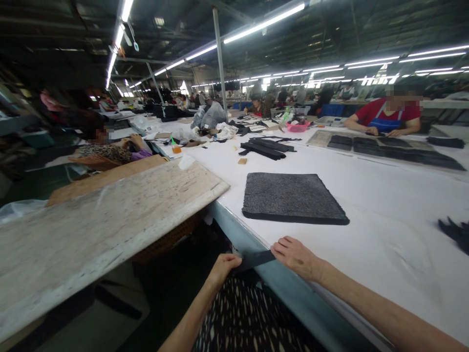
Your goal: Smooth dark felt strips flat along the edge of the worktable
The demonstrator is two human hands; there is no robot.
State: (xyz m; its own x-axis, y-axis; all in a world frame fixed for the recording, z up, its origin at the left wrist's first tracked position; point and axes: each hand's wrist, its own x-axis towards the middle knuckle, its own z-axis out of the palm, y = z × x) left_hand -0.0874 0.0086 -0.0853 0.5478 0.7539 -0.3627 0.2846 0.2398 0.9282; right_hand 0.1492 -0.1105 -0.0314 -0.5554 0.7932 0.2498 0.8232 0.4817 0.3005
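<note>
A dark strip of material (255, 260) stretches between my two hands, just off the edge of the white table. Its left end is pinched in my left hand (226, 266), thumb pressed against curled fingers. My right hand (295, 254) grips the other end at the table's rim, with fingers closed over it. Beyond my right hand a neat stack of dark grey fabric pieces (291, 198) lies flat on the white table (366, 244).
A worn board (110, 210) juts in from the left. Bundled black strips (264, 148) and a pink basket (297, 127) lie farther back. A co-worker in a blue apron (390, 117) handles dark pieces at right; another person (106, 146) sits at left. Black scraps (454, 233) lie at the right edge.
</note>
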